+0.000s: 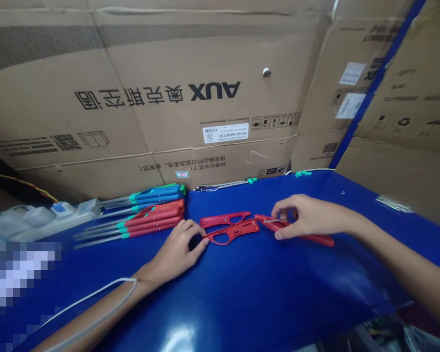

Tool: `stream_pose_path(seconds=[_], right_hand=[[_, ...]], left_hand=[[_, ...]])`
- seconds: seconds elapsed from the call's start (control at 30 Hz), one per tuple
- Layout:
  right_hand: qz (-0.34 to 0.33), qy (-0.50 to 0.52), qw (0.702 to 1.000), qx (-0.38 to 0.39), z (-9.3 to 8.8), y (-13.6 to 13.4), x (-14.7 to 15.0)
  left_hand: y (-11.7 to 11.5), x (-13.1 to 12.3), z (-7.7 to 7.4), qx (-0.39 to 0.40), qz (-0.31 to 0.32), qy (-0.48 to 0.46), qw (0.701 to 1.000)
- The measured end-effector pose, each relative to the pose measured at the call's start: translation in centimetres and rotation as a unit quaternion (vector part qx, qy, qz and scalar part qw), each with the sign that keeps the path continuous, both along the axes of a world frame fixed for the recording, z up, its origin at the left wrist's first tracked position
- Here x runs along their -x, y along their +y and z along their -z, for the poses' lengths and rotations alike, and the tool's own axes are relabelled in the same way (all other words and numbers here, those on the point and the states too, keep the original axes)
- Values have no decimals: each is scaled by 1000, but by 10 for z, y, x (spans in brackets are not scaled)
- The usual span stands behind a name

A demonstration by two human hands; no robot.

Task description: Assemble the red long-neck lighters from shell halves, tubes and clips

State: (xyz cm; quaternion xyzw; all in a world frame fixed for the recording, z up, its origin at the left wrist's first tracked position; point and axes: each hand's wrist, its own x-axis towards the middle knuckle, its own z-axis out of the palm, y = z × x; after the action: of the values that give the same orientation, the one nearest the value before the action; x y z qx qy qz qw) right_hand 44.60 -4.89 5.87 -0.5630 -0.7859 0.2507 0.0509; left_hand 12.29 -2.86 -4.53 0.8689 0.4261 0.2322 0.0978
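My left hand [183, 247] pinches the left end of a red lighter handle shell [238, 231], which has a finger loop and shows its inner side. Just behind it lies another red shell [220, 220], also with a loop. My right hand [300, 217] closes over a further red lighter handle shell [319, 239], its thumb and fingertips around the middle. A thin silvery piece [273, 221] shows by those fingertips; I cannot make out what it is. Left of my left hand, finished-looking long-necked lighters [154, 217] lie stacked, with red, orange and blue handles.
Large cardboard sheets [161, 58] wall off the back and right of the blue table [242, 293]. A white power strip [88, 209] with plugs sits at left. Thin metal rods [223, 186] lie along the back edge. A white cable [95, 291] crosses my left forearm.
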Motion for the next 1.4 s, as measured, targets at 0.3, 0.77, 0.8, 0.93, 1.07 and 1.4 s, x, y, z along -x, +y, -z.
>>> stream_pose_path(seconds=[0.3,0.77,0.8,0.93,1.07,1.4], right_hand=[[3,-66,998,9,-6,-45,8],[-80,-61,995,-6,11,3,43],[-92,-59,994,-6,14,7,48],[-142,-54,988,-11,27,19,76],[-179,-38,980,-74,41,24,104],[-180,5,978,-104,57,16,100]], left_hand=[[29,-45,2,-47,-4,6,999],[75,-85,-15,-5,78,-72,994],[69,-73,-18,3,76,-85,994],[24,-21,-26,45,53,-110,992],[-12,11,-22,75,60,-71,993],[-19,23,4,11,62,-71,995]])
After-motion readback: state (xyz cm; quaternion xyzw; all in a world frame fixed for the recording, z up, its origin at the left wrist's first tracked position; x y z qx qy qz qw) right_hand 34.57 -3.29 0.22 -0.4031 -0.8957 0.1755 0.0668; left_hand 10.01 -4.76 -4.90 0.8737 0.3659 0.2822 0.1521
